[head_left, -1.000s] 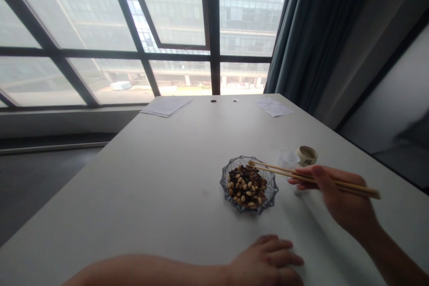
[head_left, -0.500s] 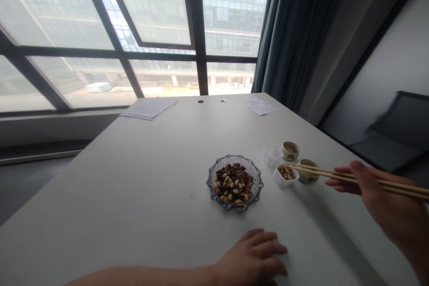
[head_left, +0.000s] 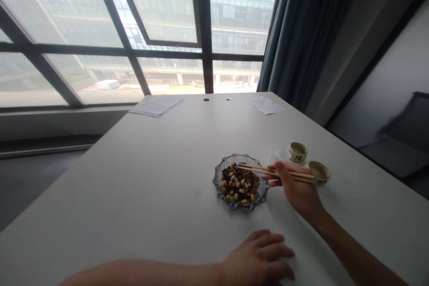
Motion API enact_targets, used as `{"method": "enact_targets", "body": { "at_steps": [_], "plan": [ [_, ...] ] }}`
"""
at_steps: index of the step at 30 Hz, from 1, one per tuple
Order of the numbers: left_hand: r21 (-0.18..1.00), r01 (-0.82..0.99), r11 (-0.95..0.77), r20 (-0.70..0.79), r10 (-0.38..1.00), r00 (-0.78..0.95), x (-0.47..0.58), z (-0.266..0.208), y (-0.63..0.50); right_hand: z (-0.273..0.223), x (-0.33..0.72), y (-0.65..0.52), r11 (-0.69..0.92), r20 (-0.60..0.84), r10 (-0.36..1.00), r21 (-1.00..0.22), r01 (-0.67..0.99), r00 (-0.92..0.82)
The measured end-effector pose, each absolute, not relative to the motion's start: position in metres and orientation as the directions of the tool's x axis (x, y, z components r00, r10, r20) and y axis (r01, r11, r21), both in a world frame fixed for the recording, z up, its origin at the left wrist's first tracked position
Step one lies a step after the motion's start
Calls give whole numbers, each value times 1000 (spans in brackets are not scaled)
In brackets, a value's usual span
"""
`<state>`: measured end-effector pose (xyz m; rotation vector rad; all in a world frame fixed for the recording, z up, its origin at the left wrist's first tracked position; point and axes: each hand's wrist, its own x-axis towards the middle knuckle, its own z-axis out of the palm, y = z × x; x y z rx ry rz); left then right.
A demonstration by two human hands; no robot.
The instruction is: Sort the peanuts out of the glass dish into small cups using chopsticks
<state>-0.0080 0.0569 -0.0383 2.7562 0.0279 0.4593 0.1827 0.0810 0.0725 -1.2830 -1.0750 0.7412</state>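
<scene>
Wooden chopsticks (head_left: 261, 170) are gripped in my right hand (head_left: 295, 187), their tips over the back part of a scalloped glass bowl (head_left: 217, 190). Pistachios (head_left: 236, 184) and darker nuts or seeds fill the bowl. Whether the tips pinch a piece is too small to tell. My left hand (head_left: 263, 254) lies on the table in front of the bowl, fingers spread, holding nothing. Behind the right hand stand a clear plastic cup (head_left: 279, 154) and two small ceramic cups, one farther back (head_left: 298, 151) and one nearer (head_left: 320, 171). The plastic cup with nuts is hidden by that hand.
All of this stands on a long white table (head_left: 150, 178). Paper sheets lie at its far left (head_left: 157, 105) and far right (head_left: 267, 105), with two cable holes between them. Beyond are windows, a dark curtain (head_left: 301, 31) and a chair at the right.
My right hand has moved left with the chopsticks, from the plastic cup of nuts to the glass bowl. My left hand keeps its place on the table. The view has shifted slightly.
</scene>
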Motion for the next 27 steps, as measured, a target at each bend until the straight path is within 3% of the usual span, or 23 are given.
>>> {"method": "enact_targets", "body": {
  "at_steps": [6,14,21,27],
  "plan": [
    [315,-37,-948,310,66,949,-7,-40,57,70,164,90,167,199,928,-978,126,316],
    [297,-31,-954,316,68,946,-7,-39,57,78,173,73,202,250,888,-966,161,387],
    [307,-35,-951,323,70,944,-7,-37,57,107,235,7,137,353,665,-924,357,659],
    [349,-35,-936,310,80,947,-8,-38,59,94,270,-23,16,282,594,-941,339,754]
  ]
}}
